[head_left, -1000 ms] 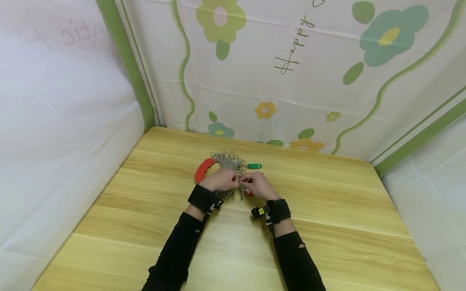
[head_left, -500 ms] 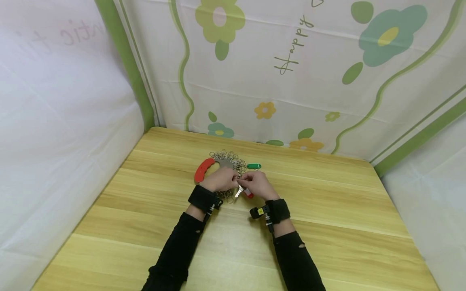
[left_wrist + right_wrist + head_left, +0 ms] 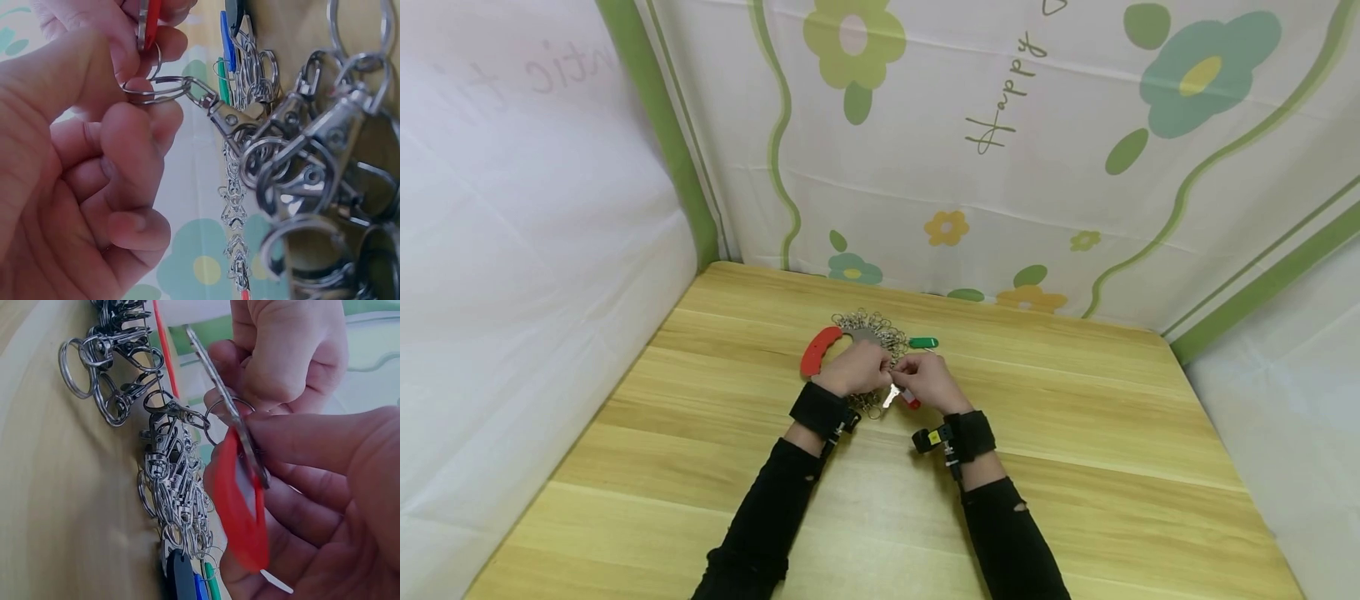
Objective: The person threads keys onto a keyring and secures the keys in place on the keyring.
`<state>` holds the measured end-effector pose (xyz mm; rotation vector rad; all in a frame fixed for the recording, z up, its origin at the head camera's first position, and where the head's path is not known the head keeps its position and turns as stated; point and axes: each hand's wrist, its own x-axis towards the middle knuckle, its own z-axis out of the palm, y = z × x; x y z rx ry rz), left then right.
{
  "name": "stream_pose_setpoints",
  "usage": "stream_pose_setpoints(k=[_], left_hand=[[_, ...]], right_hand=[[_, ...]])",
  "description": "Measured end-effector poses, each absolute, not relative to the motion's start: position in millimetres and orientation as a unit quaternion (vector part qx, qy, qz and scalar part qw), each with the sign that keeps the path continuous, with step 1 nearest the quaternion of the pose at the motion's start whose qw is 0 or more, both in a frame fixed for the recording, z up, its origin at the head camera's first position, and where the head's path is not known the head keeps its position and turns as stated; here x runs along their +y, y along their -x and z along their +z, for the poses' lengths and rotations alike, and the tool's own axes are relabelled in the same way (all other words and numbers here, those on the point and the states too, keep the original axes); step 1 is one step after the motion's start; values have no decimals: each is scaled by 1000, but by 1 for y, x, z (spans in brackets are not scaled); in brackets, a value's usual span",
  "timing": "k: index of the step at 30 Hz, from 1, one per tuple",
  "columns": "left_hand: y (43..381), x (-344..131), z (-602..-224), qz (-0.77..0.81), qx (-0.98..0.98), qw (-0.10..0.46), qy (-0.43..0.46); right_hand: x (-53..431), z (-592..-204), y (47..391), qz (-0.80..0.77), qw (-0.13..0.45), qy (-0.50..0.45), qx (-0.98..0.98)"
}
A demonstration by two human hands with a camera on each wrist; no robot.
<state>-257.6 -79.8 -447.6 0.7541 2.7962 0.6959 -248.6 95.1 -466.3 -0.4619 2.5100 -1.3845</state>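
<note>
My left hand (image 3: 859, 369) pinches a steel split ring (image 3: 159, 92) between thumb and forefinger. The split ring hangs on a swivel snap hook (image 3: 231, 119) of a key holder with a red handle (image 3: 821, 350) and grey metal plate (image 3: 867, 335). Close against it, my right hand (image 3: 932, 383) pinches a silver key (image 3: 215, 381) that carries a red key tag (image 3: 240, 519). In the right wrist view the key crosses in front of the split ring, its blade pointing away from the right palm. The fingertips partly hide where key and ring meet.
Many snap hooks with rings (image 3: 861, 318) fan out round the plate. A green key tag (image 3: 923, 342) lies just beyond the right hand; a blue tag (image 3: 227, 44) and a black tag (image 3: 180, 575) hang nearby. White floral cloth (image 3: 880, 167) walls the wooden table (image 3: 1075, 433).
The key has turned in the right fingers, its blade now pointing down and left toward me. The right wrist has shifted slightly left; the left hand stays almost still on the ring.
</note>
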Motion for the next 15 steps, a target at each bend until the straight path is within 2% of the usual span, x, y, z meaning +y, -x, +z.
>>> stream_pose_setpoints(k=[15], left_hand=[[255, -79, -445, 217, 942, 80, -244]], right_hand=[[93, -466, 249, -456, 92, 154, 871]])
